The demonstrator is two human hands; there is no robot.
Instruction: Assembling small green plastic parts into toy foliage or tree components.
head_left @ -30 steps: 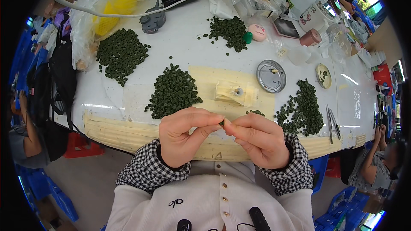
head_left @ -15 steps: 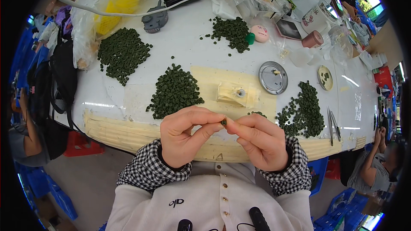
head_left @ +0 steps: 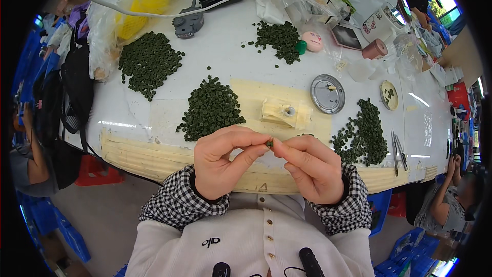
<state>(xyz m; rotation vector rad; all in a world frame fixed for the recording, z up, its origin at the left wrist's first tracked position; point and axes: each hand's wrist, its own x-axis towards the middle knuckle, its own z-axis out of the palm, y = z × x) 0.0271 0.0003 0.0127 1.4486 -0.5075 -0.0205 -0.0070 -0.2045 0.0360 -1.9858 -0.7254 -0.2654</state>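
Note:
Over the table's front edge, my left hand (head_left: 225, 161) and my right hand (head_left: 311, 168) meet fingertip to fingertip. Between them is one small dark green round piece (head_left: 269, 144), pinched by the left thumb and forefinger and by the right fingertips; most of it is hidden. Just beyond my left hand lies a heap of similar green pieces (head_left: 211, 109). Ahead of my hands, a tape-covered block (head_left: 279, 113) with a small metal post (head_left: 290, 111) stands on yellowish tape. Another spread of green pieces (head_left: 366, 136) lies right of my right hand.
Two more green heaps lie at the far left (head_left: 148, 61) and far middle (head_left: 279, 40). A round metal tray (head_left: 328, 103), a small cream dish (head_left: 389, 95) and tweezers (head_left: 395, 154) sit on the right. A white cable (head_left: 154, 17), plastic bags and a mug (head_left: 380, 22) crowd the back.
Both hands stay almost in place, still pinching the small green piece, which seems slightly turned between the fingertips. The whole view has shifted very slightly.

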